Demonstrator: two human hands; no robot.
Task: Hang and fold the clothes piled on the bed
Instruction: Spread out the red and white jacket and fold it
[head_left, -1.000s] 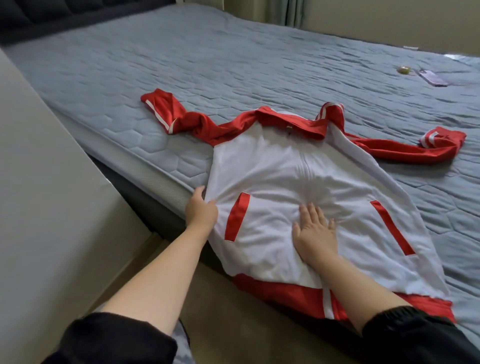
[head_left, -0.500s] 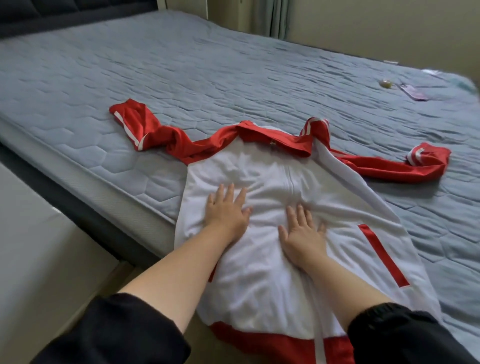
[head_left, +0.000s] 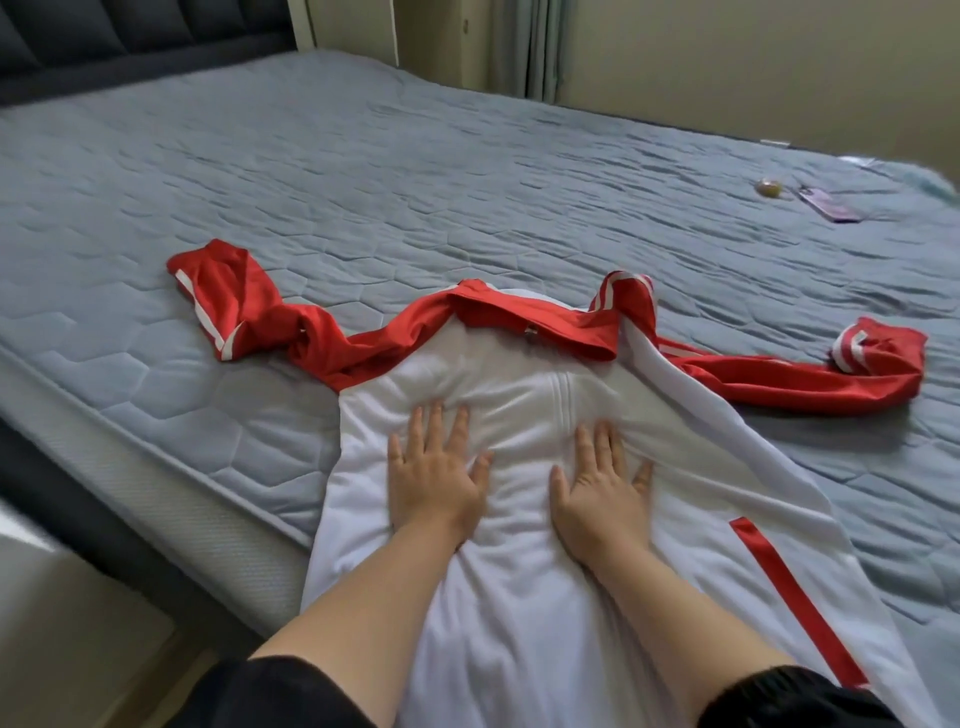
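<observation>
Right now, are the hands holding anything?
No, nothing is held. The left hand and right hand lie flat, fingers straight, pressing the white front of the red-and-white jacket on the bed.

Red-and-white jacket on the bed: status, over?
Palms flat: left grip, right grip pressing white-and-red zip jacket. Its red sleeves sprawled, unfolded. Purple phone far off, not in the way.

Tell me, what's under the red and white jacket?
The jacket lies on the grey mattress, with the left hand and right hand flat on top. Anything else beneath the cloth is covered, so I cannot tell.
</observation>
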